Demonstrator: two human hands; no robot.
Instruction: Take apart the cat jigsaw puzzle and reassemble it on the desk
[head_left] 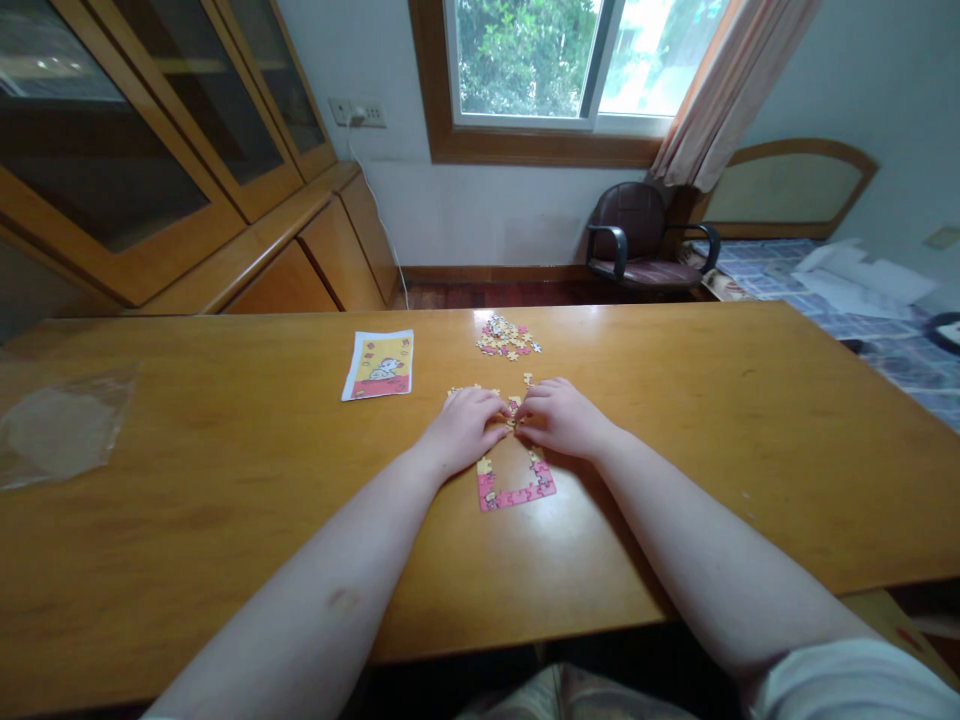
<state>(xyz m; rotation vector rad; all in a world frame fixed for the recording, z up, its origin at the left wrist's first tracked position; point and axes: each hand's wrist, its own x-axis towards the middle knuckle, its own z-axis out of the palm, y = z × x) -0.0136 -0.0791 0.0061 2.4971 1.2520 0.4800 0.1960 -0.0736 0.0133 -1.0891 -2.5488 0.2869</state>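
Observation:
My left hand (461, 430) and my right hand (562, 418) rest on the wooden table (225, 450), fingers curled, their tips meeting over small jigsaw pieces (513, 412). Just below them lies a partly built jigsaw border (516, 483) with pink and yellow pieces, its upper part hidden by my hands. Whether either hand grips a piece is hidden. Farther away is a heap of loose jigsaw pieces (508, 338). To the left of that heap lies a picture card (378, 365) in yellow and red, showing a white cartoon animal.
A crumpled clear plastic bag (64, 425) lies at the table's left end. Beyond the far edge stand a wooden glass-fronted cabinet (150, 130), a dark office chair (631, 238) and a bed with a checked cover (847, 320) with white papers on it.

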